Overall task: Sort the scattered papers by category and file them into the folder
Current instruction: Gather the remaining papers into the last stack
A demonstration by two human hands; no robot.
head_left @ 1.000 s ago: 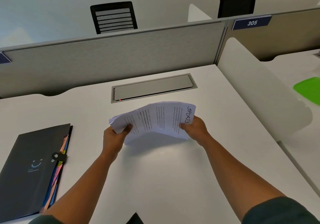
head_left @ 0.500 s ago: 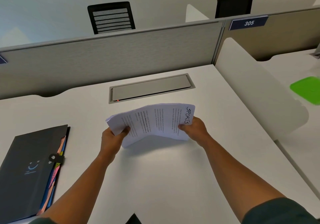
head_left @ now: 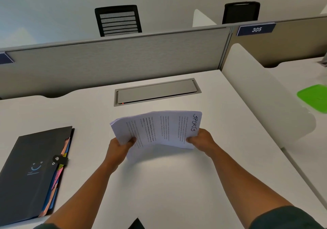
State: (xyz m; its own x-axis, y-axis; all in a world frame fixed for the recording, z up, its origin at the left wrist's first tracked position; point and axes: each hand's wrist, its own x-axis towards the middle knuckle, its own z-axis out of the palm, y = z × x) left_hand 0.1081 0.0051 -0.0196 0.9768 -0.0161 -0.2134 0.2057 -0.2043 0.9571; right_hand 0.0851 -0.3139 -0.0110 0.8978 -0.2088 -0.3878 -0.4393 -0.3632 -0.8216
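A stack of white printed papers [head_left: 159, 128] is held up above the middle of the white desk [head_left: 168, 184], bowed upward in the middle. The top sheet has "SPORTS" handwritten along its right edge. My left hand [head_left: 120, 149] grips the stack's left end, thumb on top. My right hand [head_left: 201, 139] grips the right end below the handwriting. A dark expanding folder [head_left: 30, 172] with a smiley logo and a snap strap lies closed at the desk's left, coloured tabs showing along its right edge.
A grey cable hatch [head_left: 157, 91] is set into the desk behind the papers. A grey partition [head_left: 115, 60] bounds the back, a white side panel [head_left: 261, 94] the right. A green lid [head_left: 313, 97] lies on the neighbouring desk. Two black chairs stand beyond the partition.
Both hands keep the same grip on the stack, and its position on the desk is almost unchanged. The left end of the papers has tilted slightly.
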